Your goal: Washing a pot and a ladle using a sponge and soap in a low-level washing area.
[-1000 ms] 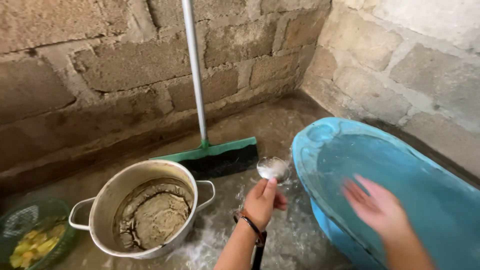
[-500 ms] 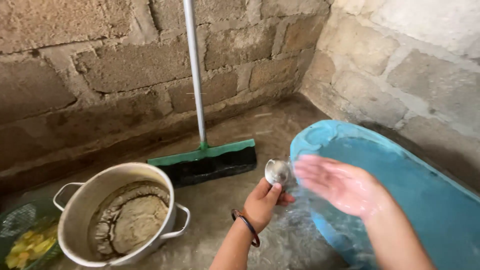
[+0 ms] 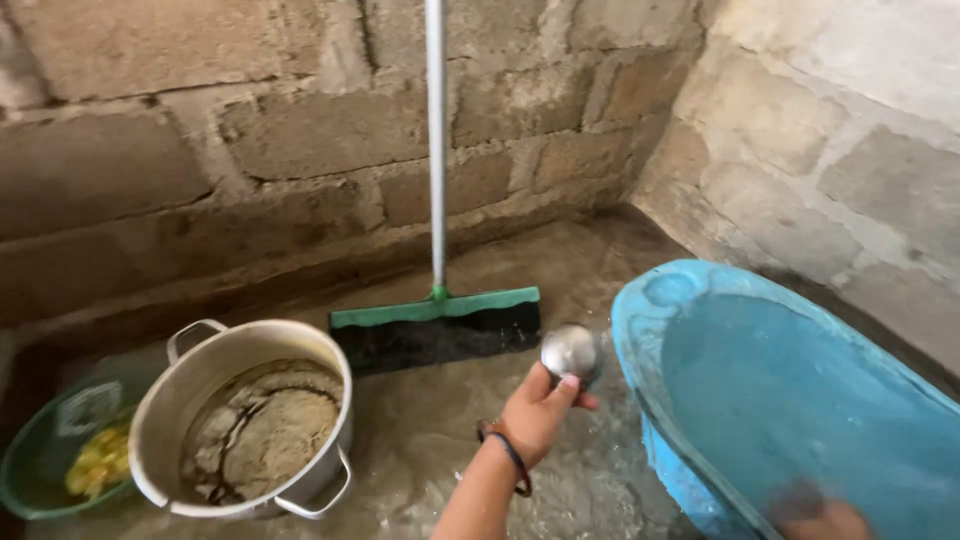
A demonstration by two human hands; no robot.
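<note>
Over the wet concrete floor, the left hand holds up a small round metal ladle, its fingers clenched around the handle just below the shiny bowl; a dark bracelet circles the wrist. Just right of the ladle stands a blue plastic tub filled with water. The right hand is dipped into that water at the bottom edge of the view, blurred, so I cannot tell whether its fingers are closed or released. Left of the ladle sits a large metal pot with 2 handles and crusted residue inside. Beside the pot lies a green basin holding yellow scraps. Behind, a green-headed broom leans on the block wall.
</note>
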